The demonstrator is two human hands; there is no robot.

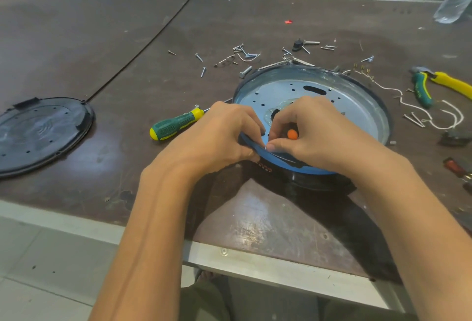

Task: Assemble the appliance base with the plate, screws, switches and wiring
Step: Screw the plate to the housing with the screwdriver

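The near rim of the blue appliance base is pinched by the left hand, while an orange-tipped part is pinched by the right hand.

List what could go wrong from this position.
1. Both hands, left hand and right hand, crowd the orange part at the blue base's rim; it may slip from view.
2. Loose screws lie scattered beyond the base and could get knocked away.
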